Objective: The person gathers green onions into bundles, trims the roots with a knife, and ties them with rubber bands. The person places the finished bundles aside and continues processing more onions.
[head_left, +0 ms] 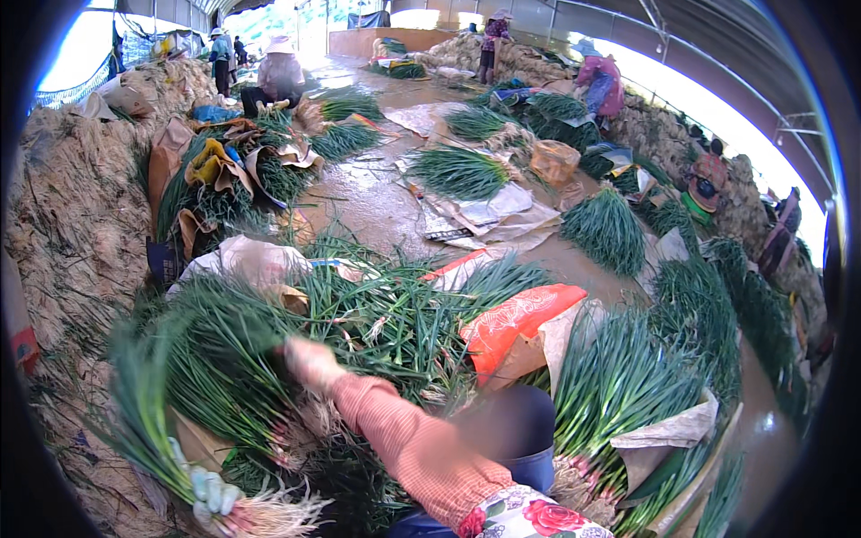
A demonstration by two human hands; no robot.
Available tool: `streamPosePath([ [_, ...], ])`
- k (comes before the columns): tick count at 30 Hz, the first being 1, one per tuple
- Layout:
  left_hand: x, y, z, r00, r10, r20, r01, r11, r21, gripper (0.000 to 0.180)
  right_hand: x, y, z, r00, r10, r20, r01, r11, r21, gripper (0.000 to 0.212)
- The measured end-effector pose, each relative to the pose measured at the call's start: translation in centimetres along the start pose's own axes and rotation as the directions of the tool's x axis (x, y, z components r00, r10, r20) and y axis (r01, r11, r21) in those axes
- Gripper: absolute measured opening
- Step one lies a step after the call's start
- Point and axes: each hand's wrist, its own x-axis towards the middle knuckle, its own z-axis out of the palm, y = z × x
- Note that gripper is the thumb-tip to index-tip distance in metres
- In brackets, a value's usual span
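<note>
My left hand (213, 493), in a pale blue glove, is closed around a bunch of spring onions (143, 403) just above its white roots. The bunch's green leaves fan upward along the left side and are smeared by motion. My right arm, in an orange checked sleeve, reaches across to the left. At its end my right hand (309, 361) is blurred beside a heap of spring onions (215, 368); its fingers cannot be made out. Loose spring onions (386, 314) lie tangled just beyond it.
An orange-red bag (516, 327) lies right of the loose onions. Stacked spring onions (619, 386) stand near my knee (511, 421). A high bank of pale roots and waste (72, 242) rises at left. Other people (280, 76) work farther back, among more bundles (462, 170) on wet floor.
</note>
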Motion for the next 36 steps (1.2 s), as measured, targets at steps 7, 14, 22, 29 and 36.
streamPosePath([
  [7, 3.1, -3.2, -1.7, 0.984, -0.066, 0.166, 0.068, 0.998, -0.005, 0.078, -1.9, 2.4, -10.8, 0.994, 0.006, 0.111, -0.047, 0.929, 0.366, 0.015],
  [14, -0.2, -8.0, -2.9, 0.817, -0.143, -0.558, 0.210, 0.976, 0.058, 0.058, -9.6, -1.1, -9.6, 0.945, -0.242, -0.219, 0.158, 0.926, -0.344, 0.028],
  [22, -2.4, -8.8, -4.6, 0.642, -0.420, -0.641, 0.568, 0.823, 0.030, 0.031, -18.6, -3.3, -5.8, 0.881, -0.163, 0.444, 0.329, 0.886, -0.326, 0.025],
  [29, -2.7, -10.1, -6.4, 0.723, -0.382, -0.575, 0.539, 0.833, 0.124, 0.026, -15.9, 0.8, -6.0, 0.891, 0.087, 0.445, -0.131, 0.989, 0.067, 0.025],
  [36, -4.0, -13.4, -4.6, 0.711, -0.114, -0.693, 0.518, 0.752, 0.408, 0.032, -13.1, -0.6, 0.2, 0.974, 0.013, 0.227, -0.028, 0.998, 0.062, 0.031],
])
